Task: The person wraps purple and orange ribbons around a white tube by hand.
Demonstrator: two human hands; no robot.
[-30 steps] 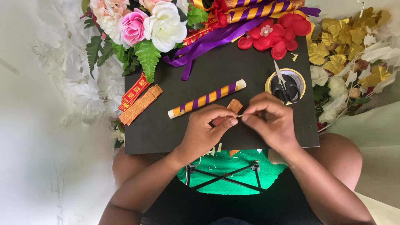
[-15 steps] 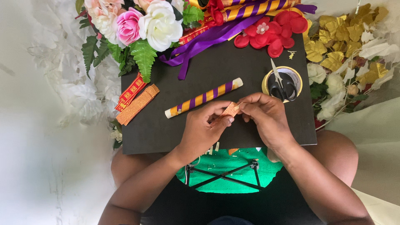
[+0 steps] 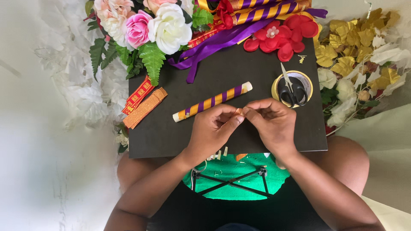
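Seen from above, a person's left hand (image 3: 212, 130) and right hand (image 3: 274, 124) meet over a black board (image 3: 171, 132) resting across the lap, both fingertip grips pressed together on one small orange scrap of ribbon (image 3: 239, 111) held just above the board's middle. The scrap is mostly hidden by the fingers, so its shape cannot be told.

Just beyond the grip, on the left hand's side, lies a purple-and-gold striped roll (image 3: 212, 102), slanted and apart from the fingers. Farther out on that side, two short ribbon lengths, one red-and-gold (image 3: 138, 95) and one glittery orange (image 3: 144, 108), reach the board's left edge. Bare board lies open between them and the left hand, and along the near edge under both wrists.

Beyond the right hand, close to it, a ring of yellow tape (image 3: 292, 87) sits flat on the board with a pair of black-handled scissors (image 3: 291, 87) laid across it, handles inside the ring and blades pointing away. Little room is left between tape and the board's right edge.

The far edge is crowded: pink and white artificial flowers (image 3: 150, 28) with green leaves, a purple ribbon (image 3: 218, 42) trailing onto the board, and red fabric flowers (image 3: 284, 36). Gold leaves (image 3: 351, 47) and pale blooms spill past the right edge.
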